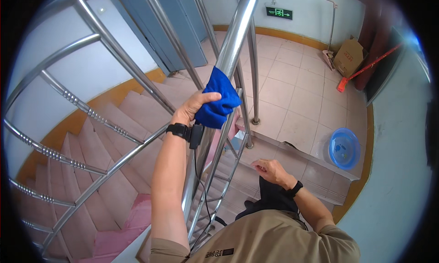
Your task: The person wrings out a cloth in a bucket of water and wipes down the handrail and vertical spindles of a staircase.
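Note:
A blue cloth [220, 97] is draped over the sloping steel handrail [236, 36]. My left hand [194, 108] grips it there, thumb lying across the fabric and the other fingers hidden beneath. A black device with a cable is strapped at that wrist. My right hand [273, 172] hangs in front of my body, above the steps, with its fingers curled in and nothing visible in them. It touches neither the rail nor the cloth.
Steel balusters [254, 75] drop from the rail. Pink stairs [123, 121] wind down at the left. On the landing [292, 89] stand a blue basin [344, 148], near the right wall, a cardboard box [350, 57], a red-handled tool [370, 67] and a long-handled dustpan [329, 57].

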{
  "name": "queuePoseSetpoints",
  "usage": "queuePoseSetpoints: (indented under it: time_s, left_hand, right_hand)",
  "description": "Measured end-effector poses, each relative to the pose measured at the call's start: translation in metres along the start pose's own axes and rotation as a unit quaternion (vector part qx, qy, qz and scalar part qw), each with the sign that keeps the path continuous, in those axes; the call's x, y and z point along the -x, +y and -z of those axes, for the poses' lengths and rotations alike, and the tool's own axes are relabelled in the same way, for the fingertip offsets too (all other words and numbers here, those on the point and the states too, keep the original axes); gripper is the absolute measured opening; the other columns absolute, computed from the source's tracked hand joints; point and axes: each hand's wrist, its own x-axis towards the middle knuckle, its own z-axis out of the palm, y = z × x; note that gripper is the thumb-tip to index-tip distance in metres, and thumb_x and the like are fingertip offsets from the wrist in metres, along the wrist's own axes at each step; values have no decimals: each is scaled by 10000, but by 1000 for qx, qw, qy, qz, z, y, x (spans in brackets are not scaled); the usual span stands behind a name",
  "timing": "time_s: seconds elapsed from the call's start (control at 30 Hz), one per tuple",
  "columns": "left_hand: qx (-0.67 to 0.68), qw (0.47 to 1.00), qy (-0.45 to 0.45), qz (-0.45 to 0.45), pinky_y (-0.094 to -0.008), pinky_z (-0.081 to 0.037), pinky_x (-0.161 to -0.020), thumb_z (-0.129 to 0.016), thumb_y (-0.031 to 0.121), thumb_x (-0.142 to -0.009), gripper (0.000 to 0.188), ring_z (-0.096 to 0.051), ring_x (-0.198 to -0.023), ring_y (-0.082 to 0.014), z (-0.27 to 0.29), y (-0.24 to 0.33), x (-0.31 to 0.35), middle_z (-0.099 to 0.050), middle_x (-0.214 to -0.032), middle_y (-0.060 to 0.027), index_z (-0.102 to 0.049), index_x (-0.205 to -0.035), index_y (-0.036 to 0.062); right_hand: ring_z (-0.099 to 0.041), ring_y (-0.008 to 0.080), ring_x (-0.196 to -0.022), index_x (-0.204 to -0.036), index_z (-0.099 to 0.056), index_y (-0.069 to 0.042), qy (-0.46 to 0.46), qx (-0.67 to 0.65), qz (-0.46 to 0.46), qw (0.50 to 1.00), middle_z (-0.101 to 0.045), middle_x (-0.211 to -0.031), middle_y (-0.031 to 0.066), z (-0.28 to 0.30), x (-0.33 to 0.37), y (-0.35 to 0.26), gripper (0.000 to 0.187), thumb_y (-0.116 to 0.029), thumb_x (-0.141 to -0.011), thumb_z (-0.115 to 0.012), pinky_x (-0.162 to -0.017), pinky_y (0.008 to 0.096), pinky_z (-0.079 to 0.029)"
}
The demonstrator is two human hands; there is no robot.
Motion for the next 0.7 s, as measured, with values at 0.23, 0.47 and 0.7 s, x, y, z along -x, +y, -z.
queuePoseSetpoints:
  time_s: [0.23,0.47,0.7]
  left_hand:
    - [-30,998,55,10,-329,-517,-956,-845,294,-745,655,-655,-1032,-195,-6,-52,72,-687,-1148,-84,-607,-1271,-14]
    - [-251,936,222,-111,-391,-541,-895,-869,337,-679,716,-697,-982,-278,-12,-104,107,-717,-1099,-139,-603,-1245,-13]
    - [-598,630,491,-63,-506,-509,-915,-825,331,-690,721,-622,-1087,-430,-75,-153,147,-656,-1160,-218,-523,-1273,34]
  right_hand:
    - [-704,305,-836,-1131,-649,-28,13,-26,91,995,-678,-992,144,-8,-43,-42,267,-11,-866,-672,-717,362,-572]
    - [-708,264,-826,-1090,-612,-16,38,-140,115,983,-676,-952,131,-21,-104,-113,209,-63,-906,-699,-721,358,-569]
    - [-719,299,-980,-1208,-547,23,-111,-234,-85,962,-706,-1088,219,-56,-84,-104,447,-287,-939,-722,-839,381,-575]
